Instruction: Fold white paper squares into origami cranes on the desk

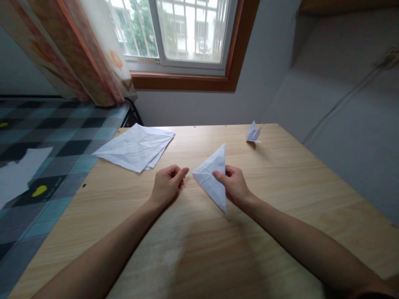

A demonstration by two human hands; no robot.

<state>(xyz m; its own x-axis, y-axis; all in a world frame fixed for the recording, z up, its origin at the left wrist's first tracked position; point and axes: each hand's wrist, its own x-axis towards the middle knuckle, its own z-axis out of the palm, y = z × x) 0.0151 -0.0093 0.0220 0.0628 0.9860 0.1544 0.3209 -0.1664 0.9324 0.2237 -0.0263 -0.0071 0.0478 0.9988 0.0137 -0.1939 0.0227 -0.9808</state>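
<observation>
Bare forearms [115, 245] over wooden table [212, 257], right hand [235, 182] pinching white paper triangle [215, 164] above mid-table, left hand [168, 182] fisted just beside triangle's tip, paper stack [137, 145] back left, small folded figure [253, 133] back right.

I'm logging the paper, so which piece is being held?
The folded triangle, pinched by the right hand. The stacked sheets and small folded figure rest on the table, other paper on the checked cloth; none of these is held.
</observation>
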